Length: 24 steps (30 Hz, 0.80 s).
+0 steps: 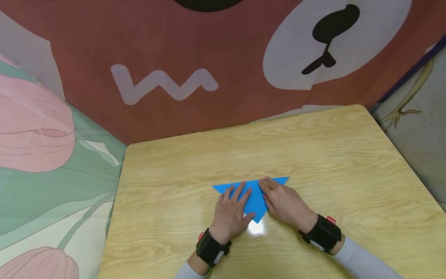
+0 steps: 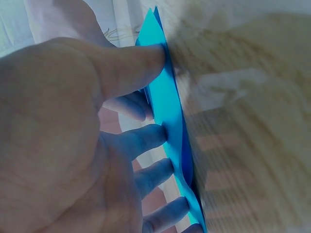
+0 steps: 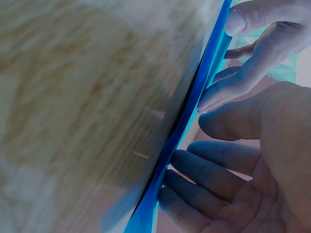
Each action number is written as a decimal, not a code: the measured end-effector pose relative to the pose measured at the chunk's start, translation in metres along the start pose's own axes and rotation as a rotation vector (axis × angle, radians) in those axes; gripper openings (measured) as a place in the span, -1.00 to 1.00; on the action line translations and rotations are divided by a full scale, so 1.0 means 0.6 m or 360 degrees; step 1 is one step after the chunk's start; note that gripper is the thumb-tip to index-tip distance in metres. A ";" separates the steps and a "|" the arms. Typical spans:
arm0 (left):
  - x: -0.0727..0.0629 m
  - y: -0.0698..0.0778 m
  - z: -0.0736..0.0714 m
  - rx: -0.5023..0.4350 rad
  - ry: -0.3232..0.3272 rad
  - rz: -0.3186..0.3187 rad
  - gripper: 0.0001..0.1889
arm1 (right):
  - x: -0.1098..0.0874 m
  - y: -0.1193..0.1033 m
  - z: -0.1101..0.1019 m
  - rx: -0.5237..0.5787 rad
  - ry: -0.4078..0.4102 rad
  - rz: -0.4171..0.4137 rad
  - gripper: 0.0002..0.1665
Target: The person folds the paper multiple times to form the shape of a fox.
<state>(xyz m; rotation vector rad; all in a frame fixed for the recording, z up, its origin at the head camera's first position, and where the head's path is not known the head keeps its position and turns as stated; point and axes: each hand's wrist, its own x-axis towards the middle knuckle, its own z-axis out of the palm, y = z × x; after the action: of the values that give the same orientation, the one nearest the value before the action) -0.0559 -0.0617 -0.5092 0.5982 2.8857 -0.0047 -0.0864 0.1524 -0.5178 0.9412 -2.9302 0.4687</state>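
Note:
A folded sheet of blue paper [image 1: 255, 201] lies on the wooden table, roughly a triangle with its long edge at the back and its point toward the person. My left hand [image 1: 230, 213] is spread over its left half, fingertips and thumb on the paper. On the right half, my right hand [image 1: 283, 201] rests with its fingers close together near the back edge. In the left wrist view, the layers of the blue paper [image 2: 165, 92] part slightly along the near edge, under the thumb. The right wrist view has the fingertips of my right hand [image 3: 218, 179] touching the paper.
The wooden table [image 1: 167, 217] reaches back to a wall [image 1: 237, 50] covered with a brown cartoon print. A flower-patterned covering [image 1: 35, 128] stands along the left side, and a grey panel [image 1: 418, 128] along the right. Both wrists wear black straps [image 1: 324, 233].

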 end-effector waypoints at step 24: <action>0.000 0.001 0.001 -0.0021 0.0005 0.0005 -0.22 | 0.042 0.036 -0.006 0.0097 0.0175 -0.0009 -0.86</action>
<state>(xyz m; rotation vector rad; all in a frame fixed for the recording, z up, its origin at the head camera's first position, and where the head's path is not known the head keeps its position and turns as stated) -0.0553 -0.0611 -0.5100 0.6011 2.8855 0.0161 -0.1199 0.1559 -0.5174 0.8994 -2.8289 0.5931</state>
